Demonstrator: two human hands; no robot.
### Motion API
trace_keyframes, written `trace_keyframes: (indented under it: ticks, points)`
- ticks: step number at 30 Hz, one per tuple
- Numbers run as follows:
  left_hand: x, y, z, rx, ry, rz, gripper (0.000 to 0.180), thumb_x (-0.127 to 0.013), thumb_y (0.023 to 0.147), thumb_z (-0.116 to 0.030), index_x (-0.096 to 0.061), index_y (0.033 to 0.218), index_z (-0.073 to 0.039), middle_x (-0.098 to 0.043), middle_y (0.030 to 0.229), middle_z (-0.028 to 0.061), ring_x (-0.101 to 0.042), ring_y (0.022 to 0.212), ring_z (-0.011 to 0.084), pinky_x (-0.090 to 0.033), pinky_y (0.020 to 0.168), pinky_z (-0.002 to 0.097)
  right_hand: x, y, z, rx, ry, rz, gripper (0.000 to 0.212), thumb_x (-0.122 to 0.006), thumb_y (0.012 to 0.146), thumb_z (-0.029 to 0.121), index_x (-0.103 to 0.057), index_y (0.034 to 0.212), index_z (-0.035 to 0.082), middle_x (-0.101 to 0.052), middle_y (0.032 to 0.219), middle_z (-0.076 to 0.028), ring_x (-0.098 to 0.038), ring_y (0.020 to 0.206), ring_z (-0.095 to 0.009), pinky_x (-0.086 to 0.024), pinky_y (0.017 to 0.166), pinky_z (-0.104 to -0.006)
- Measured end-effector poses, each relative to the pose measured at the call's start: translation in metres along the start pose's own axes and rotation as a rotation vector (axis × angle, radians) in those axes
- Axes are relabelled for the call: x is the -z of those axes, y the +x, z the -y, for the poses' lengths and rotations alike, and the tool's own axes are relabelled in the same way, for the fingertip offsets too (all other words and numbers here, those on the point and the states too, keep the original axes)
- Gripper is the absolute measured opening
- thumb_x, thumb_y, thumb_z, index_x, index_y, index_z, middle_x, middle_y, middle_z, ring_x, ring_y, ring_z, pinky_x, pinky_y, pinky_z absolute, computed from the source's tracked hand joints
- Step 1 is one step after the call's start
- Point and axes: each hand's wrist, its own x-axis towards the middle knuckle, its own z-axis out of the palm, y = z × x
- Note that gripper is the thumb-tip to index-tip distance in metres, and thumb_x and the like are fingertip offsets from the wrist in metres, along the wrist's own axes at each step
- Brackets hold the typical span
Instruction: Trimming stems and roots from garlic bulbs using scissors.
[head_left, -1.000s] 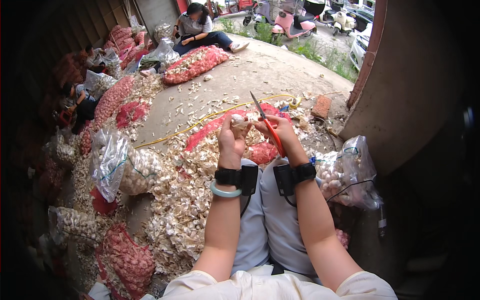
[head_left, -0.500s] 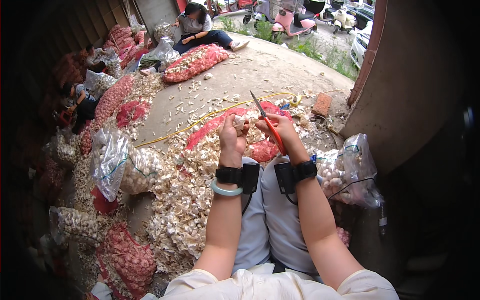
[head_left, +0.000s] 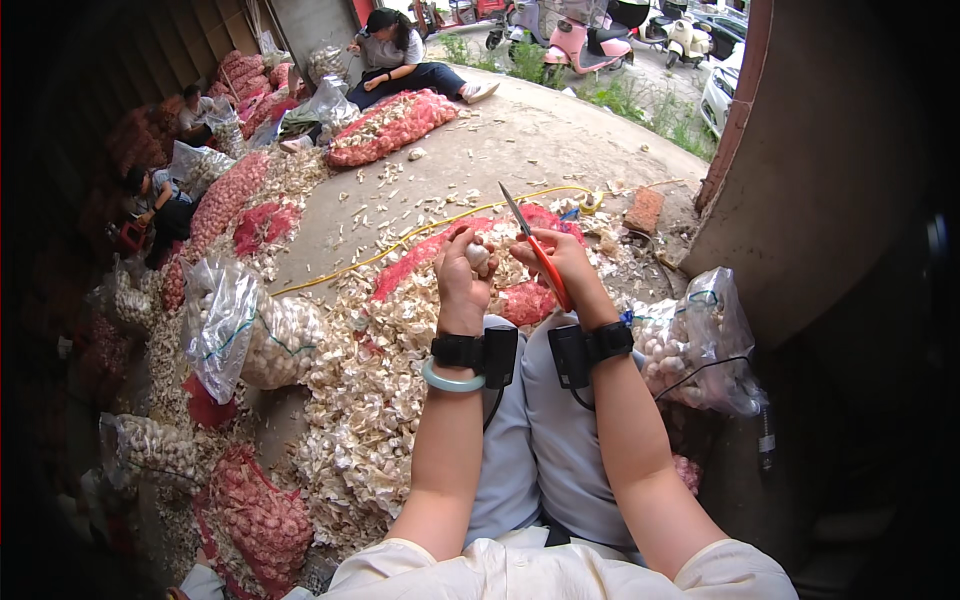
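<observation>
My left hand (head_left: 462, 272) is closed round a whitish garlic bulb (head_left: 477, 256), which shows between the thumb and fingers. Close beside it, my right hand (head_left: 563, 262) grips a pair of scissors with red-orange handles (head_left: 551, 270); the dark pointed blades slant up and to the left, apart from the bulb. Both hands are held above my knees. Beneath and left of them lies a wide heap of dry garlic skins (head_left: 370, 430), with a red mesh sack (head_left: 430, 258) spread just beyond.
Clear plastic bags of garlic stand at left (head_left: 285, 345) and right (head_left: 680, 345). Red mesh sacks of bulbs (head_left: 262, 520) line the left side. A yellow cord (head_left: 400, 240) crosses the floor near a brick (head_left: 643, 210). Other people (head_left: 395, 60) sit farther back.
The garlic bulb in my left hand now shows a smoother, rounder side, and the left fingers have shifted slightly around it. The scissors stay almost in place.
</observation>
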Motion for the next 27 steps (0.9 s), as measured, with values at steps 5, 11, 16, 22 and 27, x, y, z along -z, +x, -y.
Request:
trace_keyframes:
  ticks: [5,11,16,22,27]
  points:
    - [0.002,0.0,-0.001,0.019,0.029,0.001,0.018,-0.057,0.082,-0.01,-0.051,0.099,-0.013,-0.052,0.071,0.001,-0.055,0.064,0.0174,-0.042,0.047,0.0275,0.0,-0.001,0.002,0.012,-0.011,-0.003,0.047,-0.075,0.072,0.034,-0.063,0.099,-0.003,-0.063,0.073,-0.003,-0.055,0.062,-0.006,-0.045,0.053,-0.0225]
    - [0.001,0.0,0.0,0.001,0.05,-0.044,0.013,-0.052,0.087,-0.016,-0.052,0.1,-0.014,-0.053,0.073,0.0025,-0.055,0.065,0.018,-0.043,0.051,0.0283,0.001,0.001,-0.002,0.025,-0.044,-0.003,0.045,-0.074,0.073,0.033,-0.063,0.1,0.0,-0.061,0.071,-0.001,-0.054,0.06,-0.005,-0.043,0.05,-0.021]
    - [0.008,0.009,0.004,0.036,-0.092,-0.175,0.016,-0.043,0.092,-0.021,-0.052,0.097,-0.009,-0.055,0.083,0.0065,-0.057,0.074,0.0223,-0.048,0.062,0.0318,-0.001,0.001,-0.002,0.008,-0.014,-0.001,0.037,-0.071,0.077,0.03,-0.063,0.102,0.005,-0.057,0.067,0.003,-0.051,0.054,-0.003,-0.04,0.044,-0.0175]
    - [0.011,0.02,0.008,0.01,-0.26,-0.127,0.012,-0.049,0.087,-0.011,-0.048,0.093,-0.001,-0.054,0.088,0.0115,-0.058,0.08,0.027,-0.051,0.077,0.0373,-0.001,0.003,-0.004,-0.012,0.018,0.007,0.035,-0.071,0.077,0.029,-0.062,0.102,0.006,-0.056,0.066,0.003,-0.051,0.052,-0.002,-0.041,0.042,-0.0164]
    - [0.012,0.018,0.012,-0.161,-0.114,-0.074,0.017,-0.055,0.081,0.0,-0.047,0.096,-0.004,-0.054,0.088,0.0095,-0.056,0.078,0.0232,-0.049,0.076,0.0359,-0.001,0.0,0.0,-0.004,-0.007,0.001,0.043,-0.073,0.074,0.033,-0.063,0.1,0.001,-0.061,0.072,-0.002,-0.056,0.06,-0.006,-0.045,0.051,-0.0209]
